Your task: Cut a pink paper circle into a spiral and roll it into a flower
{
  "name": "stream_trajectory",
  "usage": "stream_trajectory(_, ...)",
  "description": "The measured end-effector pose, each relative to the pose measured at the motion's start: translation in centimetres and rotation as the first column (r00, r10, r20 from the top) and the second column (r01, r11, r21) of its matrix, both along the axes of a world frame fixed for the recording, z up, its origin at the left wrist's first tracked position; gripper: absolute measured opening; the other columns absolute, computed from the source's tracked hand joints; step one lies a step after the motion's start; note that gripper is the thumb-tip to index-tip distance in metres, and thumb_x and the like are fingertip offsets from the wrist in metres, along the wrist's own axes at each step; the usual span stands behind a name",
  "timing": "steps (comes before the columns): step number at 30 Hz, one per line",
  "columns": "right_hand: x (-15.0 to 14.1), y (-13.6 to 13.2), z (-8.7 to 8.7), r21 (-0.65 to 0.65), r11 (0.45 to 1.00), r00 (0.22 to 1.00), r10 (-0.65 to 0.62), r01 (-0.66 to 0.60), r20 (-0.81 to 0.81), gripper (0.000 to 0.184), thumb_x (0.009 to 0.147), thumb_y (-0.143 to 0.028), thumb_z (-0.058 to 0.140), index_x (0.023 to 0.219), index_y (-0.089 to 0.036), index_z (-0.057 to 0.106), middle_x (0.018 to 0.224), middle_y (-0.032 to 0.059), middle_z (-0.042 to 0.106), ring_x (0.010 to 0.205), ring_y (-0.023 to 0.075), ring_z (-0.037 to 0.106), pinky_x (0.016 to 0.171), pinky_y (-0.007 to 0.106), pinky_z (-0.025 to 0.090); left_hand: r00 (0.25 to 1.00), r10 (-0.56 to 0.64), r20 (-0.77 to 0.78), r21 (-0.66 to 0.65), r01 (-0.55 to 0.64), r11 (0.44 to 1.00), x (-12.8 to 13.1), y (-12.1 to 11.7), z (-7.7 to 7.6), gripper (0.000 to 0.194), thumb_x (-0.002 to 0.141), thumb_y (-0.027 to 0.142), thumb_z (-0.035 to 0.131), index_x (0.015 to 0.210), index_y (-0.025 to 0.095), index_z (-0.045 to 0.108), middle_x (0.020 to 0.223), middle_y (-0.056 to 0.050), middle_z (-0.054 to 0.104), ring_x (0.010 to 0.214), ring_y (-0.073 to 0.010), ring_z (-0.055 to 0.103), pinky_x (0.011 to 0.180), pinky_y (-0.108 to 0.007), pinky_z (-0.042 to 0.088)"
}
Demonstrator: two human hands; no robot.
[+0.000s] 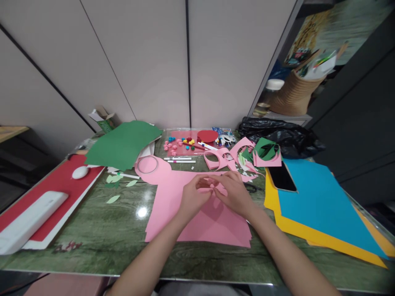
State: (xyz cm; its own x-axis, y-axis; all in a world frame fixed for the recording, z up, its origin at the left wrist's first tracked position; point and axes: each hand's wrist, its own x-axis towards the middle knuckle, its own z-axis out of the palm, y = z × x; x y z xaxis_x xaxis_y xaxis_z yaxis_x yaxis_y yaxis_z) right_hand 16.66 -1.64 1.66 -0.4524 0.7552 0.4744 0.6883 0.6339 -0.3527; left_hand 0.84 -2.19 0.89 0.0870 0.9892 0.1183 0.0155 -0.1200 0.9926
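Note:
My left hand (195, 192) and my right hand (233, 190) meet over a stack of pink paper (173, 205). Pinched between the fingertips of both is a small piece of pink paper (212, 186), which looks curled; its full shape is partly hidden by the fingers. At the back, a clear tray (200, 153) carries small pink rolled pieces (173, 147), several coloured bits and a red paper circle (207, 136). Left of the hands, a ring (147, 164) lies on a round pink sheet (163, 170).
Pink paper offcuts (217, 159) and a green offcut (267, 149) lie behind my right hand. A phone (282, 177) rests on blue paper (321, 197) at right. Green paper (123, 144), pale leaf cutouts (113, 199) and a white device (33, 220) are at left.

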Motion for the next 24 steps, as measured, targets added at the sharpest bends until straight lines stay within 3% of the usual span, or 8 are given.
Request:
stream_trajectory(7, 0.18, 0.0, -0.25, 0.099, 0.995, 0.999, 0.023, -0.019, -0.037, 0.037, 0.084, -0.018, 0.049, 0.119, -0.027, 0.052, 0.087, 0.0019, 0.067, 0.081, 0.0204, 0.049, 0.08, 0.039, 0.034, 0.946, -0.012, 0.323, -0.18, 0.074, 0.981, -0.28, 0.45, -0.46, 0.031, 0.067, 0.02, 0.067, 0.096, 0.016, 0.058, 0.082, -0.005, 0.068, 0.082, -0.0157, 0.064, 0.078, -0.029, 0.047)
stream_trajectory(15, 0.34, -0.36, -0.27, 0.223, 0.974, 0.992, -0.009, 0.036, -0.122, 0.037, 0.08, -0.016, 0.056, 0.114, -0.031, 0.056, 0.08, 0.0022, 0.066, 0.079, 0.0204, 0.051, 0.075, 0.036, 0.039, 0.838, 0.007, 0.546, -0.313, 0.197, 0.929, -0.24, 0.16, 0.16, 0.031, 0.062, 0.016, 0.07, 0.091, 0.017, 0.061, 0.082, -0.003, 0.069, 0.08, -0.0138, 0.064, 0.08, -0.028, 0.045)
stream_trajectory(19, 0.34, -0.41, -0.45, 0.273, 0.962, 0.991, 0.015, 0.022, -0.132, 0.04, 0.078, -0.015, 0.058, 0.114, -0.032, 0.055, 0.081, 0.0017, 0.066, 0.078, 0.019, 0.052, 0.072, 0.034, 0.04, 0.802, -0.027, 0.597, -0.301, 0.255, 0.919, -0.21, 0.08, 0.4, 0.025, 0.064, 0.015, 0.071, 0.088, 0.015, 0.063, 0.077, -0.003, 0.069, 0.078, -0.0126, 0.063, 0.081, -0.026, 0.044)
stream_trajectory(24, 0.2, -0.11, -0.82, 0.378, 0.925, 0.988, 0.035, 0.024, -0.149, 0.043, 0.076, -0.013, 0.062, 0.115, -0.029, 0.054, 0.08, 0.0013, 0.066, 0.077, 0.0176, 0.052, 0.07, 0.033, 0.041, 0.816, -0.033, 0.577, -0.325, 0.267, 0.907, -0.11, 0.06, 0.07, 0.028, 0.06, 0.014, 0.074, 0.086, 0.014, 0.064, 0.08, -0.003, 0.069, 0.079, -0.0115, 0.062, 0.081, -0.025, 0.041)
